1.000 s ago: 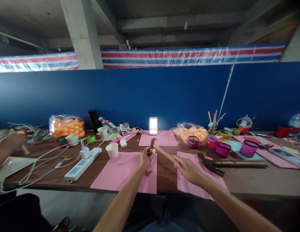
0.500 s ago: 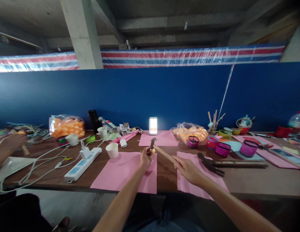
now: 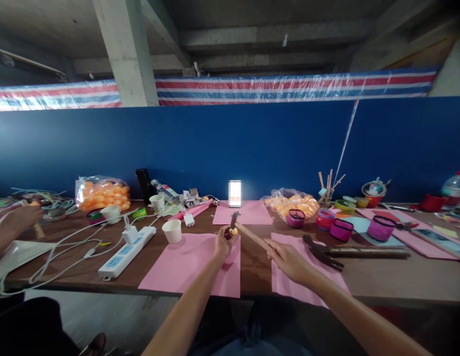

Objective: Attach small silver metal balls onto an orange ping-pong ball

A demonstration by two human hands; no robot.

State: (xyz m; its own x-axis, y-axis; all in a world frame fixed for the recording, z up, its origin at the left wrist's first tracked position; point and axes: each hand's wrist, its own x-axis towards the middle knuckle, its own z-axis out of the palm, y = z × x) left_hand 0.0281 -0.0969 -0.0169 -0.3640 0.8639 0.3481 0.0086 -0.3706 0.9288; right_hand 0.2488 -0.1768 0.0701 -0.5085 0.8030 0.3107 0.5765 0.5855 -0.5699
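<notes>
My right hand (image 3: 287, 257) is closed around the wooden handle of a small claw hammer (image 3: 254, 236), which slants up and to the left. Its dark metal head touches or overlaps a small yellow-orange ball (image 3: 234, 231); I cannot tell which. That ball sits in the closed fingers of my left hand (image 3: 224, 242), above the edge of a pink sheet (image 3: 189, 269). A second pink sheet (image 3: 289, 282) lies under my right forearm. On its right side rests a larger, rusty claw hammer (image 3: 363, 252) with a worn handle.
A white power strip (image 3: 126, 252) with trailing cables and a paper cup (image 3: 172, 231) are at left. Bags of orange balls (image 3: 104, 195) stand farther back. Purple fabric containers (image 3: 342, 230) line the right. A co-worker's hand (image 3: 20, 220) works at far left.
</notes>
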